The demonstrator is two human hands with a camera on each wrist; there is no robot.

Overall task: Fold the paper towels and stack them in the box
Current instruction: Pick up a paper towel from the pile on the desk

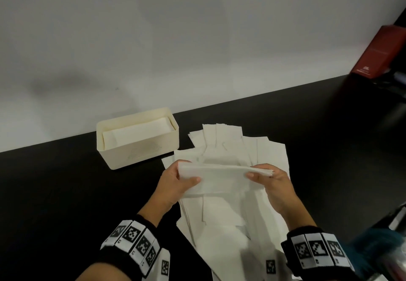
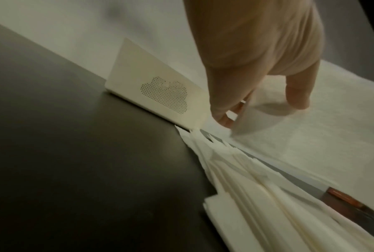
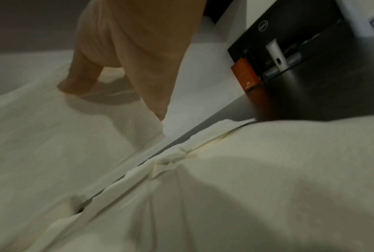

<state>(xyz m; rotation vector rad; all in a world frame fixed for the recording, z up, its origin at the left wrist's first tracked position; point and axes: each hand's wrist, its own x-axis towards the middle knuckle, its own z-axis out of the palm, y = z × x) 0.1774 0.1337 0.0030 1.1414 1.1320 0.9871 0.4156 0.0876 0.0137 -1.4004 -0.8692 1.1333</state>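
A folded white paper towel [image 1: 219,177] is held up above the table between both hands. My left hand [image 1: 178,181] pinches its left end, thumb on top, fingers behind. My right hand [image 1: 268,177] pinches the right end the same way. In the wrist views the left hand [image 2: 259,68] and right hand [image 3: 127,56] each grip the towel [image 2: 311,127] [image 3: 52,136]. The cream box [image 1: 140,151] with a dotted cloud on its front [image 2: 160,92] stands to the left and behind, with folded towels [image 1: 136,133] lying inside.
A loose pile of unfolded paper towels [image 1: 230,214] covers the black table [image 1: 66,192] under and behind my hands. A white wall [image 1: 153,38] runs along the table's back. A red box [image 1: 380,52] leans at the far right.
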